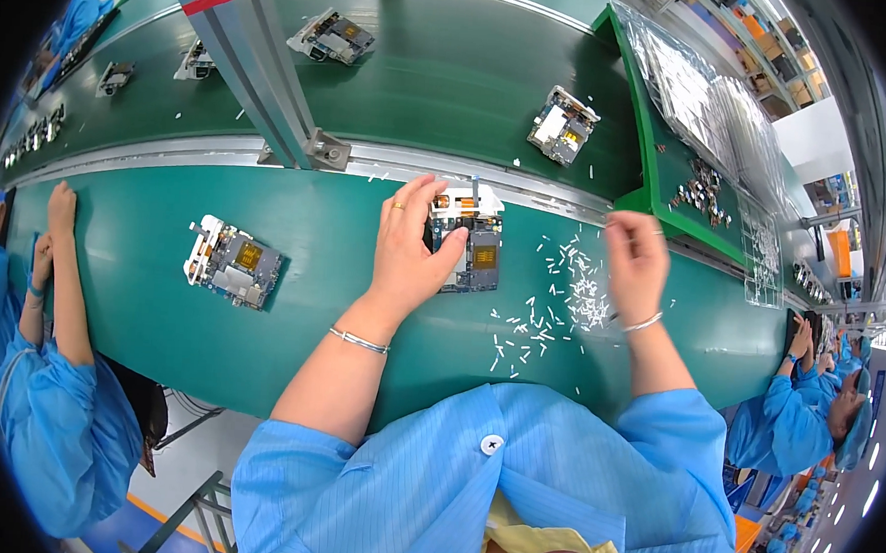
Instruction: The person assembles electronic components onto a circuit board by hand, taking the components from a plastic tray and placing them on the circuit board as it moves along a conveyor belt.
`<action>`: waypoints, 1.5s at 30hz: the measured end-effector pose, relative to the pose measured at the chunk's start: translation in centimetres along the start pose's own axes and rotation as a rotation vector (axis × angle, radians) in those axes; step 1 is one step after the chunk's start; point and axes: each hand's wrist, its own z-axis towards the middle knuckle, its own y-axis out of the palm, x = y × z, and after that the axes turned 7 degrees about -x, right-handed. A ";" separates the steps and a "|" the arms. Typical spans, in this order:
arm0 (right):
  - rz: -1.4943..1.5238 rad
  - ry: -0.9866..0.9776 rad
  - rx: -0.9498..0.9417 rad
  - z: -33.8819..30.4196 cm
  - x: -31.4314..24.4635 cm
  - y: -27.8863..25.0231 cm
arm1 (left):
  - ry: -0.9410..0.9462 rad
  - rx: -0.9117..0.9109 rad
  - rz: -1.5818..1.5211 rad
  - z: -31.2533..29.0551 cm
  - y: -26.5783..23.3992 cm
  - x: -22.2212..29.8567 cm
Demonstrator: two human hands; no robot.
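We've loose white strips nearest on our bench, then our L hand grasping a circuit board nr its far edge, our R hand half-curled beside the strips (can't tell if it's holding any), &, past that edge, another board on the belt.

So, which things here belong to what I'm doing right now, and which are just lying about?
Seemingly in the job:
circuit board, held by the left hand
loose white strips, beside the right hand

Seemingly just lying about:
another board to the left
boards farther back
clear plastic stack
pile of small parts
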 end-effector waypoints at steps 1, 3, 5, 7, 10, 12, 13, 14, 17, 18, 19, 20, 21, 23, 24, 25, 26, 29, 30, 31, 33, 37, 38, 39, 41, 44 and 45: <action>-0.105 -0.010 0.129 0.8 1.4 -1.6 | 0.002 -0.004 0.003 0.1 0.1 0.0; -0.273 -0.004 0.310 2.2 4.7 -4.7 | 0.005 -0.010 0.018 0.1 0.1 0.1; -0.342 0.018 0.367 3.5 6.9 -7.2 | 0.008 -0.019 0.032 0.2 0.3 0.1; -0.505 0.325 0.273 4.8 7.7 -8.2 | -0.003 -0.031 0.022 0.3 0.3 0.0; -0.713 0.407 0.108 7.0 7.2 -8.9 | -0.009 -0.034 0.018 0.2 0.1 0.2; -0.743 0.402 0.080 7.3 7.5 -9.3 | -0.005 -0.025 -0.006 0.1 -0.1 0.4; -0.670 0.356 0.061 7.3 7.5 -9.4 | 0.000 -0.016 -0.019 0.2 -0.2 0.6; -0.594 0.311 0.037 7.2 6.9 -8.9 | -0.008 -0.009 -0.013 0.3 -0.3 0.8; -0.062 0.142 -0.088 4.9 1.9 -4.6 | 0.148 0.259 0.124 0.5 -0.9 2.1; 0.177 0.313 -0.226 3.8 -0.7 -2.8 | 0.133 0.270 0.143 0.2 -1.2 2.4; 0.470 0.307 -0.304 2.6 -2.3 -0.8 | 0.185 0.155 -0.046 -0.4 -1.4 3.0; 0.601 0.332 -0.350 1.5 -3.7 1.0 | 0.234 0.040 -0.235 -0.9 -1.6 3.4; 0.651 0.343 -0.398 0.6 -4.9 2.7 | 0.201 -0.013 -0.288 -1.2 -1.6 4.0; 0.828 0.378 -0.407 -1.1 -6.4 6.0 | 0.158 -0.057 -0.331 -1.6 -0.9 4.8; 0.921 0.408 -0.392 -1.7 -7.0 7.1 | 0.080 -0.064 -0.404 -1.9 -0.4 4.9; 0.928 0.410 -0.408 -1.7 -7.2 7.7 | 0.001 -0.068 -0.477 -2.0 -0.1 4.8; 1.000 0.410 -0.400 -1.7 -7.4 8.1 | -0.009 -0.059 -0.469 -2.0 0.0 4.7; 0.930 0.366 -0.346 -1.1 -8.4 9.0 | -0.084 0.046 -0.542 -1.9 0.0 4.4; 0.784 0.316 -0.293 -0.9 -8.6 9.2 | -0.059 0.085 -0.387 -1.8 -0.2 4.3; 0.660 0.215 -0.171 -0.7 -8.1 9.6 | -0.033 0.125 -0.233 -1.6 -0.3 4.2; 0.579 0.157 -0.266 -0.5 -7.4 8.8 | 0.051 0.158 -0.075 -1.2 -0.4 3.6; 0.428 0.121 -0.361 -0.6 -7.5 8.8 | 0.236 0.137 0.193 -1.3 -0.3 3.6; 0.414 0.127 -0.364 -0.7 -7.5 8.9 | 0.237 0.136 0.191 -1.3 -0.3 3.6; 0.437 0.158 -0.363 -0.7 -7.8 8.7 | 0.254 0.146 0.205 -1.2 -0.2 3.6; 0.413 0.168 -0.356 -0.9 -7.7 8.4 | 0.271 0.155 0.216 -1.2 -0.1 3.7; 0.440 0.228 -0.348 -1.1 -7.5 7.9 | 0.296 0.123 0.216 -1.4 -0.2 3.9; 0.492 0.278 -0.349 -1.2 -7.3 7.5 | 0.286 0.148 0.182 -1.4 -0.2 3.8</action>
